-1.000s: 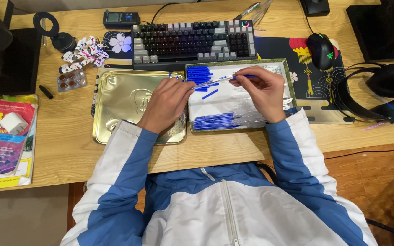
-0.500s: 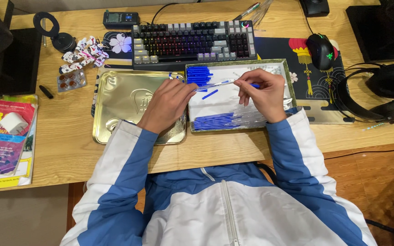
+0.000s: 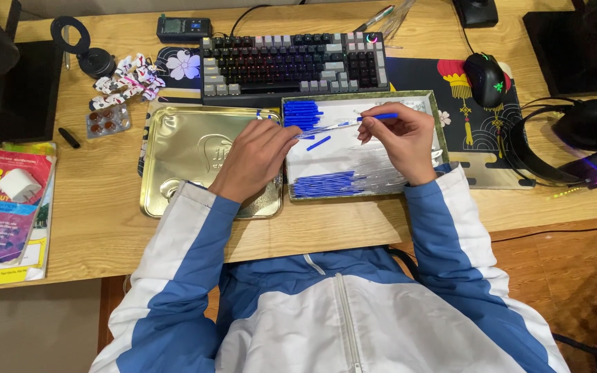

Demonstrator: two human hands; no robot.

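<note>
My left hand [image 3: 256, 157] and my right hand [image 3: 401, 138] hold the two ends of one clear pen with a blue cap [image 3: 343, 125], level above an open tin box [image 3: 434, 116]. The left fingers pinch its tip end, the right fingers grip the capped end. Inside the box a stack of blue caps [image 3: 302, 113] lies at the far left and a row of clear pens with blue ends [image 3: 340, 184] along the near side. One loose blue cap [image 3: 318, 143] rests on the white lining. The gold tin lid [image 3: 181, 159] lies under my left wrist.
A backlit keyboard [image 3: 291, 65] runs behind the tin. A black mouse [image 3: 485, 76] sits on a patterned mat, black headphones [image 3: 575, 138] at the right. At the left are a book [image 3: 5, 207], a pill blister [image 3: 107, 121], wrapped sweets [image 3: 126, 76] and a black marker [image 3: 68, 137].
The pen's capped end has shifted slightly right and up with my right hand. My left hand has stayed at the tip end.
</note>
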